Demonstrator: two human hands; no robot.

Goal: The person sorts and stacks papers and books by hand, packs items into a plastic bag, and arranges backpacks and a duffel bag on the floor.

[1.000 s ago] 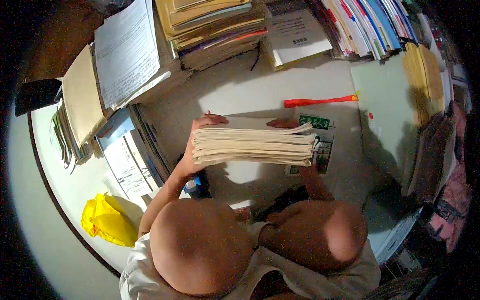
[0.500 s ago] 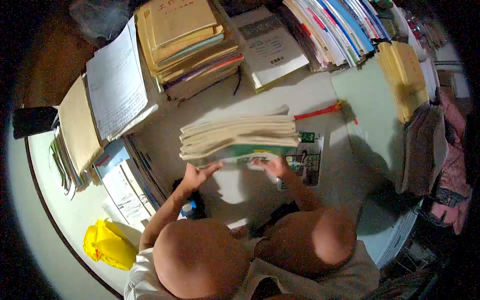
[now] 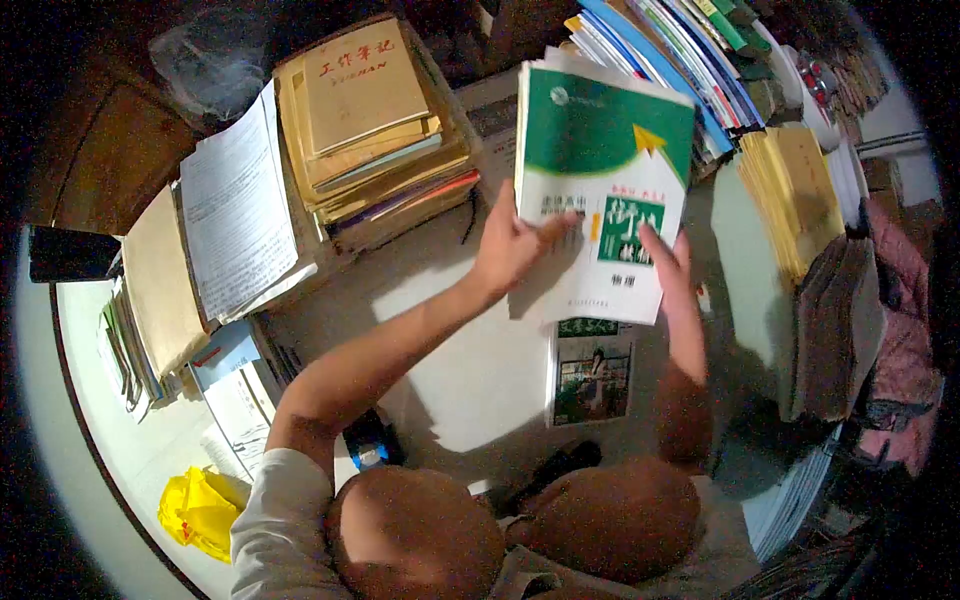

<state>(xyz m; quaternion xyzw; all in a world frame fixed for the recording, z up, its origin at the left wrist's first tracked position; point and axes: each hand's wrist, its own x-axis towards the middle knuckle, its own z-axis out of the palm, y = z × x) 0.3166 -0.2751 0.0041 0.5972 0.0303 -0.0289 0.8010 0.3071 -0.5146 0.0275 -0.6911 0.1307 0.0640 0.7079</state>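
Observation:
A stack of books [image 3: 560, 180], topped by a green-and-white cover with a yellow arrow shape, is held up off the floor toward the books at the back. My left hand [image 3: 512, 245] grips its left edge, thumb lying over the cover. Along the right edge, my right hand [image 3: 672, 265] is closed on the same stack, thumb also on top. The fingers beneath are hidden. Below the stack lies a booklet with a photo cover [image 3: 592, 375].
A tall pile of brown notebooks [image 3: 370, 90] stands at back left, beside handwritten sheets [image 3: 235, 200]. Yellowish booklets [image 3: 785, 200] and a thick dark stack [image 3: 835, 320] line the right. A yellow plastic bag [image 3: 200, 510] lies at front left.
Both hands have carried the stack away from my knees, up and to the right. It has turned from edge-on to cover-up, and more of the photo booklet now shows.

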